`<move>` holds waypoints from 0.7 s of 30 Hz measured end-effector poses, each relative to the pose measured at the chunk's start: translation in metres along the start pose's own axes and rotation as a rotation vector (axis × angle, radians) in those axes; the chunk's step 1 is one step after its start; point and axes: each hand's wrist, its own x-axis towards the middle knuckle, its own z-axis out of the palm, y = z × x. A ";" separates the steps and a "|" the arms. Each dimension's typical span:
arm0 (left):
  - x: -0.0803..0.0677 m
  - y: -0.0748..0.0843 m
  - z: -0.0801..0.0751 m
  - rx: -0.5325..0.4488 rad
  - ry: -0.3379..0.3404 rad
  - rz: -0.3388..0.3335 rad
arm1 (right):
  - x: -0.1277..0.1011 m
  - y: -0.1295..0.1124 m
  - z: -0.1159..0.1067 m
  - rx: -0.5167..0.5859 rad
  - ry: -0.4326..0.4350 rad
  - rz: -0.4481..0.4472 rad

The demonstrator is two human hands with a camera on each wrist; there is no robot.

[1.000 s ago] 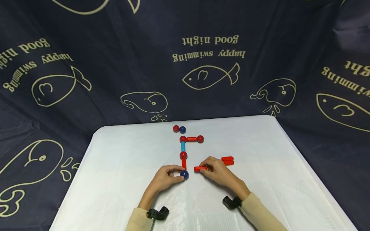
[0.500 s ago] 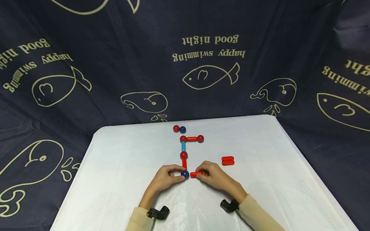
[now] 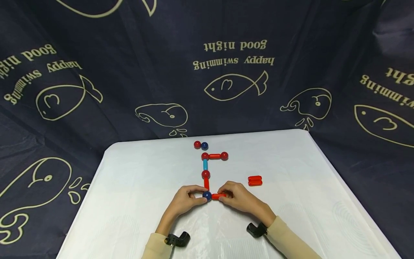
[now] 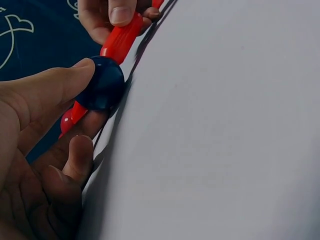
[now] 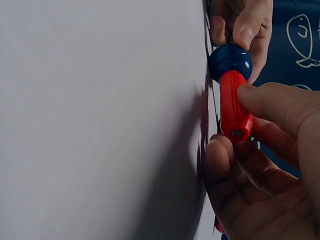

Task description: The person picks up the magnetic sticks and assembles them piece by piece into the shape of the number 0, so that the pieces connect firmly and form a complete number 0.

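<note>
head view: the left hand (image 3: 185, 200) pinches a dark blue ball (image 3: 207, 195) on the white table (image 3: 136, 201), near its front middle; the right hand (image 3: 240, 197) pinches a red rod (image 3: 219, 196) whose end touches that ball. behind the ball a line of pieces runs away from the person: a short red rod (image 3: 206, 183), a red ball (image 3: 205, 174), a light blue rod (image 3: 205, 164), then a corner red ball (image 3: 205, 156) joined by a horizontal red rod (image 3: 214, 156) to another red ball (image 3: 224, 155). a loose red-and-blue ball pair (image 3: 201, 145) and two red rods side by side (image 3: 254, 180) lie apart.

left wrist view: thumb and fingers curl round the dark blue ball (image 4: 102, 84), a detail too small in the head view. right wrist view: the red rod (image 5: 234, 106) shows a small hole in its free end and meets the ball (image 5: 230, 61); the other pieces are out of frame.

hidden: the fingers cover much of the rod in the head view; each wrist view cuts off the table's far side.

writing: the dark backdrop (image 3: 129, 64) bears upside-down print, "happy swimming" and "good night", with fish and whale outlines.
</note>
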 end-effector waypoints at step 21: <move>0.001 -0.003 0.000 -0.005 0.002 -0.004 | 0.025 -0.002 -0.027 -0.099 -0.121 -0.035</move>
